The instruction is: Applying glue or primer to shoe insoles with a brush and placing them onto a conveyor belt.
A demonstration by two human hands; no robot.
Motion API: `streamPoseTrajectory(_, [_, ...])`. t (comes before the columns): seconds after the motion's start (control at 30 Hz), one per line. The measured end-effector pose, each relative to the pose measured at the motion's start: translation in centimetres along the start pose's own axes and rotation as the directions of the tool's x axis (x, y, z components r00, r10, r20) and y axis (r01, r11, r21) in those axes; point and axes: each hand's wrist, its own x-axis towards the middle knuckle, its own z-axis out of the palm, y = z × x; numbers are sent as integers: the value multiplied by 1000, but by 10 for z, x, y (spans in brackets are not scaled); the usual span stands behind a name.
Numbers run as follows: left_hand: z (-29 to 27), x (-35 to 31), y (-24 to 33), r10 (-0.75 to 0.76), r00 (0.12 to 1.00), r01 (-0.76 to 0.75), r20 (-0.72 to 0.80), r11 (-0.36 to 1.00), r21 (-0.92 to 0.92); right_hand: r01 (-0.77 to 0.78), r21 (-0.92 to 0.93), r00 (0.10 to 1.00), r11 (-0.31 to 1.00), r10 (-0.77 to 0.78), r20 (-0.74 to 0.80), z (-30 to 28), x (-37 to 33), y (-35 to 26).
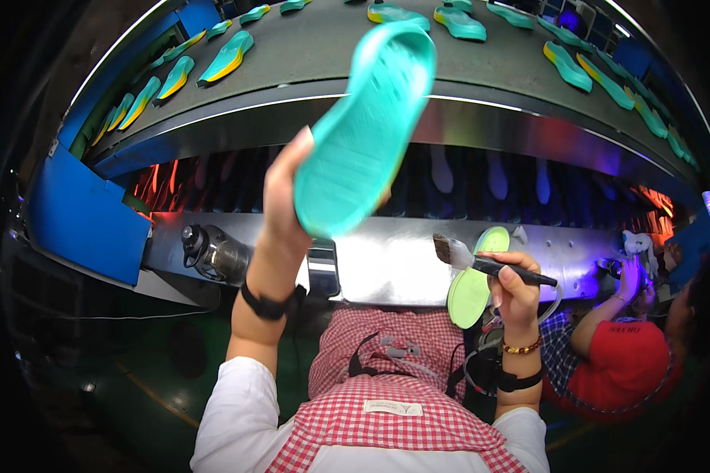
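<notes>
My left hand [284,193] is raised over the bench, closed round the edge of a teal shoe sole [363,142]. The sole is tilted up, with its hollow, ribbed face showing, and it is slightly blurred. In my right hand [517,290] is a paint brush [485,264] with a black handle and brown bristles pointing left. The brush is apart from the teal sole. Just behind and below the brush, a lime-green sole [467,299] lies at the bench's front edge, partly covered by my right hand.
A conveyor belt [308,47] carries several teal-and-yellow soles ahead. Beneath it, more soles lie in a dark, red-lit and violet-lit lower level [497,177]. On the metal bench [386,268] are a bottle [221,254] and a phone [323,268]. A co-worker in red [619,363] sits at right.
</notes>
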Motion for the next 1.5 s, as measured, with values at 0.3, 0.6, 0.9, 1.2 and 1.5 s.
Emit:
streamPoseTrajectory(0.3, [-39, 167, 35, 106, 793, -259, -600, 950, -173, -121, 19, 978, 992, 123, -168, -34, -6, 15])
streamPoseTrajectory(0.6, [-10, 258, 13, 44, 998, 68, -53, -773, 630, -160, 19, 946, 987, 158, -284, -58, -20, 24])
streamPoseTrajectory(0.9, [-19, 290, 20, -69, 967, 130, -246, -697, 706, -168, 38, 939, 985, 172, -299, -69, -19, 39])
streamPoseTrajectory(1.2, [-12, 300, 34, -110, 959, 94, -261, -745, 660, -169, 79, 925, 982, 186, -330, -71, -26, 43])
streamPoseTrajectory(1.5, [6, 217, 39, -26, 998, 2, -53, -883, 469, -235, 72, 927, 969, 246, -282, -72, -29, 48])
